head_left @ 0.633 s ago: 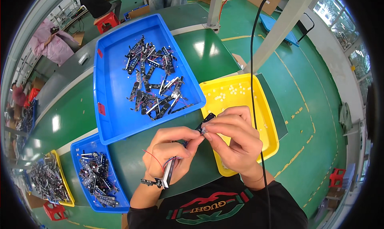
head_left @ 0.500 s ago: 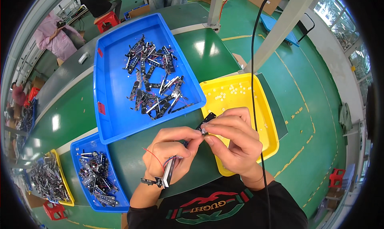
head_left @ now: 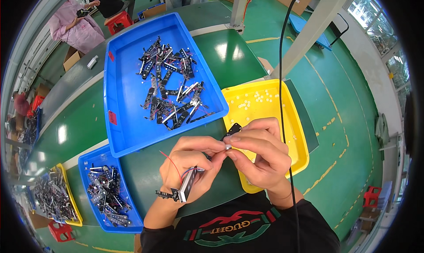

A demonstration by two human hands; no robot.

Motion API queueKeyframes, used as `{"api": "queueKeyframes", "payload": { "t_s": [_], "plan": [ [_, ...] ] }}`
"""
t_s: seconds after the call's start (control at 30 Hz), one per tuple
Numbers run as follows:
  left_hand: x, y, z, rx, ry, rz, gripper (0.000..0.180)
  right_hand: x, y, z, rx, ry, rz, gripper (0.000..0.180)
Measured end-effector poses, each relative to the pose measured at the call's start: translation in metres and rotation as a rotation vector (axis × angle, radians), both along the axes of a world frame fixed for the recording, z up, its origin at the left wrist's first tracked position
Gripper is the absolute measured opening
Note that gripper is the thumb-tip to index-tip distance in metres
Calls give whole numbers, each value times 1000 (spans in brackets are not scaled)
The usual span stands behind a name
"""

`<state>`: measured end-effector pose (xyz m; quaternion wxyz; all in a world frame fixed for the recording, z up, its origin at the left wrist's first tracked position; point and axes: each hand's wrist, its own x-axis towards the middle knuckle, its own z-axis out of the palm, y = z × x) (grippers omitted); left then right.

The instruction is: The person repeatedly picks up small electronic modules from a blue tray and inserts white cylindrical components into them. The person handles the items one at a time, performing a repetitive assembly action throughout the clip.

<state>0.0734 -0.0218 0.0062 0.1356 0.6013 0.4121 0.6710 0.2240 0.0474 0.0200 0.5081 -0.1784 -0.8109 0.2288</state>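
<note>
Lower centre: left hand [head_left: 190, 158] grips wired strip [head_left: 188, 186], likely light, stiff, best held by edges; right hand [head_left: 265, 158] fingers pinch a small, apparently white piece [head_left: 228, 147].

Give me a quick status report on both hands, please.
Left hand holding black-and-white wired strip assembly; right hand pinching small pale piece close to left fingertips; black cable crossing view beside right hand.

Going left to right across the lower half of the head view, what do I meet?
Parts-filled yellow tray, small blue tray, left hand, right hand, far-right red stool.
</note>
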Motion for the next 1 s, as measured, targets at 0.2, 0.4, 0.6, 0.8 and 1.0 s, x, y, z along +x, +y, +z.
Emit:
{"api": "queueKeyframes", "payload": {
  "t_s": [0.2, 0.4, 0.6, 0.8, 1.0],
  "plan": [
    [-6, -4, 5, -77, 135, -48, 47, 0, 0, 2, 17, -15, 12, 28],
    [-7, -4, 1, -74, 74, -121, 41, -3, -4, -7, 97, 58, -30, 25],
    [-5, -4, 0, -96, 28, -193, 37, -1, -8, -12, 133, 70, -48, 35],
    [-4, -4, 2, -148, 4, -242, 32, 1, -12, -13, 33, 143, -6, 36],
    [0, -14, 2, -342, -129, -294, 25, 4, -17, -24, -9, 139, 43, 34]
  ]
}}
